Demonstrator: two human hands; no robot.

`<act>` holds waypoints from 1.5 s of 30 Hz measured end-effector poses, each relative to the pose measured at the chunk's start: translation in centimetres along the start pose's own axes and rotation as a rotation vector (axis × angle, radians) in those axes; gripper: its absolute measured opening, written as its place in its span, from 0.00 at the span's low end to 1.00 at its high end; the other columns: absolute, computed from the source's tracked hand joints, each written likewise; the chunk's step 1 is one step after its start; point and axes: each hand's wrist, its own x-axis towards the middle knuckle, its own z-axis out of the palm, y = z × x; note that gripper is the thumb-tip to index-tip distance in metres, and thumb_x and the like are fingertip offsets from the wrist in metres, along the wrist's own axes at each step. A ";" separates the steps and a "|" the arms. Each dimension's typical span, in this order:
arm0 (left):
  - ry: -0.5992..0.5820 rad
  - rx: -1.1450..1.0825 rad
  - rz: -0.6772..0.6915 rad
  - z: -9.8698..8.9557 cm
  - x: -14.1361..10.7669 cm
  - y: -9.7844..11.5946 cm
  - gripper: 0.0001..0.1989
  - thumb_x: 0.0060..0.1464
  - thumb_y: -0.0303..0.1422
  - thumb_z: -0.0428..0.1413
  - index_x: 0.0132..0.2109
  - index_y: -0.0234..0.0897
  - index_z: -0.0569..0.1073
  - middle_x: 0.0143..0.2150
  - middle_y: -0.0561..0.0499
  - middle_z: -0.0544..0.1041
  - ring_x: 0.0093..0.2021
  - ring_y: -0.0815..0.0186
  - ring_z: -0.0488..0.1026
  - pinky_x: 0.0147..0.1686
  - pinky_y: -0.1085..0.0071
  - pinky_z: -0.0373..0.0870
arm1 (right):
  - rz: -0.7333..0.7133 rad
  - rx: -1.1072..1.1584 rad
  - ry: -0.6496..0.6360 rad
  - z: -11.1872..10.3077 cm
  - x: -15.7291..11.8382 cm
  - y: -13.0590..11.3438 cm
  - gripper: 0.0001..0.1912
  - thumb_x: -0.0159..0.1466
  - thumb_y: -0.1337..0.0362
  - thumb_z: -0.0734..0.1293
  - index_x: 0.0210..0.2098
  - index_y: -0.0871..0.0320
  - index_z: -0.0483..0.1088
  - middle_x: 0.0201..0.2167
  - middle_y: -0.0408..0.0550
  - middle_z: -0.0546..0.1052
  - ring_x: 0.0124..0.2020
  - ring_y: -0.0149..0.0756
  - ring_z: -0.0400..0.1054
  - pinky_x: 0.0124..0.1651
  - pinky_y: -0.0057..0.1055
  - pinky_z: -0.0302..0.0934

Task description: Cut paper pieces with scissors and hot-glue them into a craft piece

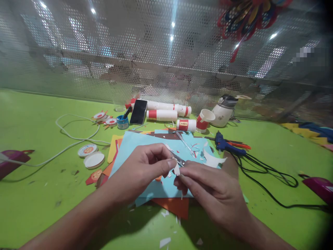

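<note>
A small white paper piece (177, 168) is pinched between my two hands, above a stack of coloured paper. My left hand (149, 163) has thumb and forefinger closed on its upper end. From the right, my right hand (208, 184) holds its lower part with closed fingertips. Light blue sheets (132, 146) lie under the hands, with white scraps on them. Scissors (179, 159) lie partly hidden just behind my fingers. A curled white paper strip (213, 159) rests on the sheets behind my right hand.
Behind the paper stand a blue paint jar (122, 122), a phone (138, 111), paper cups (205, 119) and a white kettle-like bottle (222, 111). A blue glue gun (229, 146) with a black cord lies right. Round lids (94, 160) and a white cable (65, 152) lie left.
</note>
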 end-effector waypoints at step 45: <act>0.063 0.009 0.040 0.9 -0.1 0.0 0.08 0.55 0.32 0.57 0.29 0.35 0.70 0.25 0.57 0.67 0.26 0.75 0.61 0.26 0.78 0.58 | -0.127 -0.036 0.273 1.4 -0.4 -0.1 0.10 0.59 0.79 0.65 0.36 0.63 0.74 0.26 0.46 0.75 0.29 0.30 0.68 0.29 0.26 0.61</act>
